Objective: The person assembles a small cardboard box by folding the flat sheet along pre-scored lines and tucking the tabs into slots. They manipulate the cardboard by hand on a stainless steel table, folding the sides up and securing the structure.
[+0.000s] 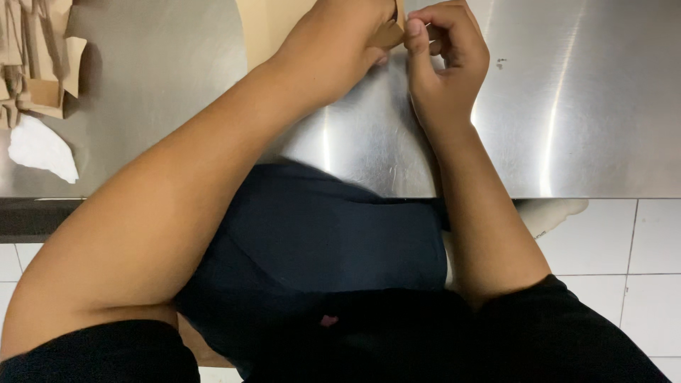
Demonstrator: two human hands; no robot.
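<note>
Brown card pinched at the far edge of the steel counter (582,106).
The brown card piece (273,25) is gripped by the left hand (333,46) and right hand (443,60), fingers closed; card scraps (39,60) are left far left.

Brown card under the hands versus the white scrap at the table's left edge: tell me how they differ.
The brown card is tan and pinched by both hands, left hand and right hand; the white scrap is pale, crumpled and untouched. Both lie on the steel table.
</note>
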